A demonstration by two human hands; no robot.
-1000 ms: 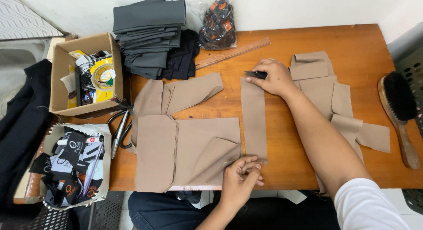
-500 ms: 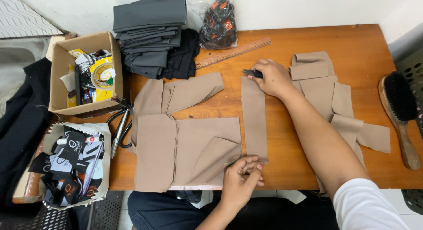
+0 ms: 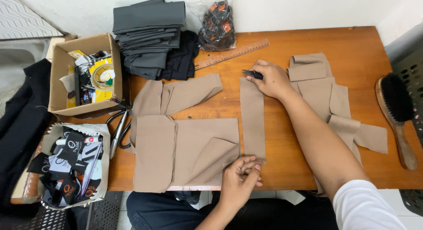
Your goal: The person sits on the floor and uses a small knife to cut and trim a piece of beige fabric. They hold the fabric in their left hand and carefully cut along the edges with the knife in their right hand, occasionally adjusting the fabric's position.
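A long tan fabric strip [image 3: 252, 117] lies lengthwise on the wooden table [image 3: 352, 40]. My right hand [image 3: 271, 79] rests at the strip's far end and grips a small dark tool [image 3: 251, 73] whose tip points left over that end. My left hand [image 3: 240, 179] presses its fingertips on the strip's near end at the table's front edge. Left of the strip lie folded tan garment pieces [image 3: 176, 137]. More tan cut pieces [image 3: 326, 93] lie under and beside my right forearm.
A wooden ruler [image 3: 232, 54] lies at the back beside a stack of grey fabric [image 3: 150, 34] and a plastic bag [image 3: 216, 25]. A brush [image 3: 396, 115] sits at the right edge. Scissors [image 3: 118, 131], a cardboard box [image 3: 83, 73] and a tray of labels [image 3: 70, 164] stand left.
My right hand with the dark tool has shifted slightly along the strip's far end. My left hand stays pressed on the near end.
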